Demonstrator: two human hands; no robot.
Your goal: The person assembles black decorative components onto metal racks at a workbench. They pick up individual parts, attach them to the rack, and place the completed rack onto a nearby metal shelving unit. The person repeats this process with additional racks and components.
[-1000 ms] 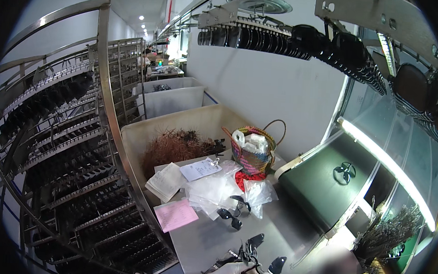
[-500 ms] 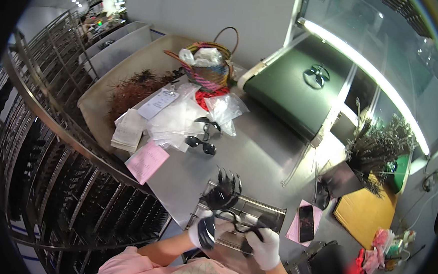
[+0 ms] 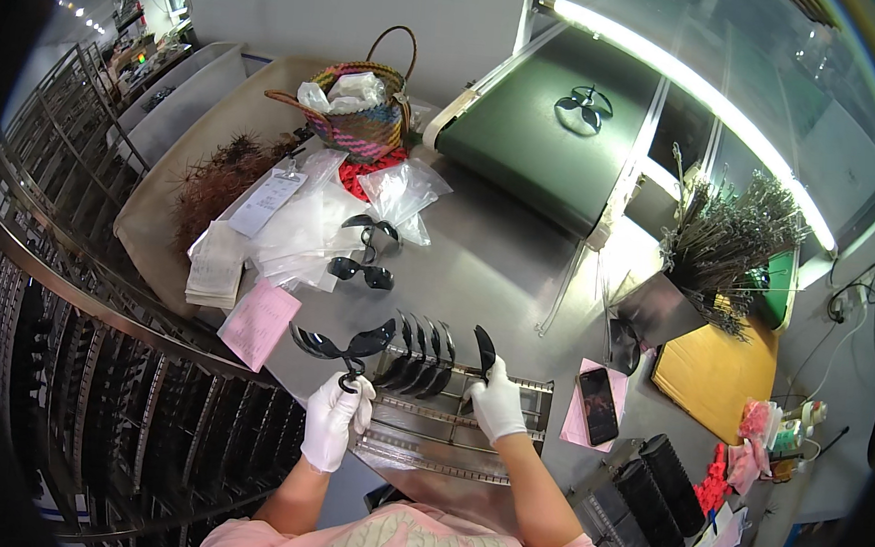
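Observation:
My left hand [image 3: 333, 423], in a white glove, pinches a glossy black pair of sunglasses [image 3: 353, 343] by its lower part and holds it up left of the metal rack. My right hand [image 3: 499, 410], gloved too, closes on a curved glossy black piece [image 3: 484, 350] at the right of the rack; its lower end is hidden by the fingers. Several similar black pieces [image 3: 420, 370] stand in a row in the notched metal rack [image 3: 448, 433] between my hands. Two more black sunglasses [image 3: 361, 272] lie on the metal table beyond.
A green conveyor belt [image 3: 528, 109] carries another black frame. Plastic bags [image 3: 402, 196], a woven basket [image 3: 361, 128] and a pink slip [image 3: 259, 325] lie at left. Right are a phone [image 3: 598, 406], a yellow envelope [image 3: 722, 376] and black racks [image 3: 649, 507]. Tall shelving [image 3: 104, 323] curves around the left.
My hands have separated: the left moved left and raised the sunglasses, the right moved up to the rack's right side. The pieces in the rack show more plainly; the whole view has shifted.

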